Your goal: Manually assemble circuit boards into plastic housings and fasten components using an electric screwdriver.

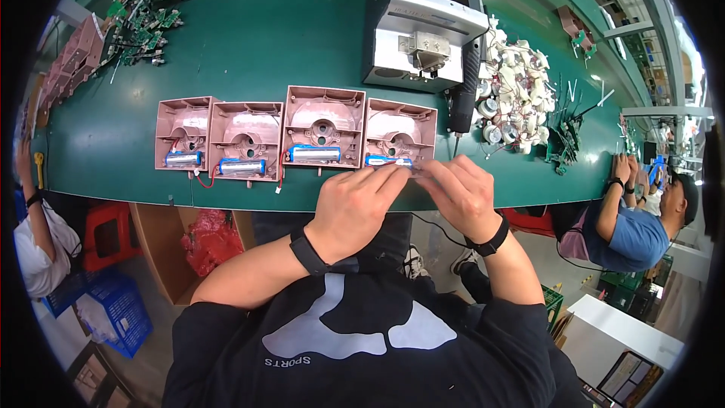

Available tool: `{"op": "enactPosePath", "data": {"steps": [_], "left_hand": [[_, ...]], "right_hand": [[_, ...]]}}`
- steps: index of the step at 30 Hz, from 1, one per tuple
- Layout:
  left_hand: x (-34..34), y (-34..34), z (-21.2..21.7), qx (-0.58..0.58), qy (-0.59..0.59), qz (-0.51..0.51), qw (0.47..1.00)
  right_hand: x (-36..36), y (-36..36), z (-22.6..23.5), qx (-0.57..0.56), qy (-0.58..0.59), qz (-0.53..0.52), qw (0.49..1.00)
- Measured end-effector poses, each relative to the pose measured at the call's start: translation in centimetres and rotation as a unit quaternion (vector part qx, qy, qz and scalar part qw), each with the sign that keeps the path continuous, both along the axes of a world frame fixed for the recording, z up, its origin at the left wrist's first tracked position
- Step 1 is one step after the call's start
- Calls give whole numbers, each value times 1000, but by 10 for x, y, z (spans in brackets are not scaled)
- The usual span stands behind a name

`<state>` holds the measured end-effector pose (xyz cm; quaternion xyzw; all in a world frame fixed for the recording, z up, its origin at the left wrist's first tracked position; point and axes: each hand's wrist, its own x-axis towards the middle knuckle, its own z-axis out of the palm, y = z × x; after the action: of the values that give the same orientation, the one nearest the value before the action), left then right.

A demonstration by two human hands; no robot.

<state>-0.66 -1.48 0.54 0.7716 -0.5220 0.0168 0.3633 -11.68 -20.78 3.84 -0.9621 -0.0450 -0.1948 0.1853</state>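
Four pink plastic housings stand in a row on the green bench, each with a blue-wrapped cylindrical battery along its near side. At the near edge of the rightmost housing (402,111), beside its battery (387,160), both hands meet. My left hand (355,208) is closed, its thumb and fingertips pinched together. My right hand (462,193) pinches close beside it. Whatever small thing lies between the fingertips is too hidden to name. Red wires hang from the batteries of the other housings (325,94). A black electric screwdriver (464,94) points down just right of the row.
Behind the row stands a silver-and-black machine (423,19). White parts with small motors (521,79) lie heaped to its right, near green circuit boards (565,143). More boards (155,19) and pink housings (72,64) lie far left. Co-workers (634,223) sit at both sides.
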Motion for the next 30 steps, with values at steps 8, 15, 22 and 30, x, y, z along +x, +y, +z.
{"op": "enactPosePath", "data": {"steps": [8, 15, 22, 30], "left_hand": [[2, 1, 11, -24, -11, -4, 1000], [85, 73, 77, -124, -13, -24, 992], [320, 168, 62, 253, -207, 260, 909], [386, 193, 40, 309, -172, 145, 924]], "right_hand": [[1, 4, -3, -68, -30, 10, 997], [-27, 2, 15, -26, -58, -62, 996], [-30, 12, 20, -25, -74, -100, 992], [-13, 20, 30, -30, -46, -72, 996]]}}
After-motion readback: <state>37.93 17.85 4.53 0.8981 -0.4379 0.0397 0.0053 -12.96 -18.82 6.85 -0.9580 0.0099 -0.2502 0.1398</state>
